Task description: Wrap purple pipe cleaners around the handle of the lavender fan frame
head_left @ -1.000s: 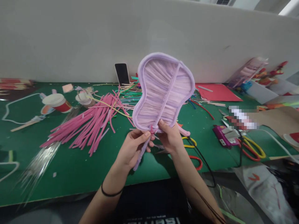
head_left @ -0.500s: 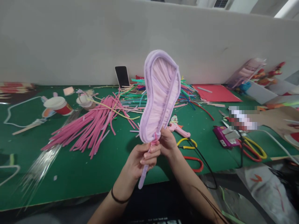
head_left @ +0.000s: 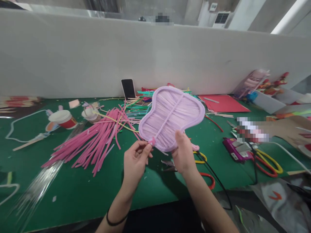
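A lilac pipe-cleaner fan (head_left: 170, 116) is raised above the table, its broad face turned toward me. A fuzzy rim and a diagonal centre rib frame its closely laid strands. My left hand (head_left: 138, 160) pinches the fan's base, right by a small pink wrap (head_left: 152, 141); the handle is hidden from view. My right hand (head_left: 183, 153) grips the lower right edge, thumb on the front and fingers behind. Under my hands on the table lie metal pliers (head_left: 168, 164), and a pink glue gun (head_left: 195, 147) is mostly covered by the fan and my right hand.
Pink pipe cleaners (head_left: 97, 139) spread on the left near a paper cup (head_left: 63, 119). A phone (head_left: 128, 88) leans on the white partition (head_left: 97, 58). To the right are red paper (head_left: 225, 103), a purple power strip (head_left: 234, 150), yellow-handled scissors (head_left: 269, 160) and a cable.
The fan has come down and turned from nearly edge-on to face me, tilting rightward. My right hand has shifted from behind the base to its lower right edge.
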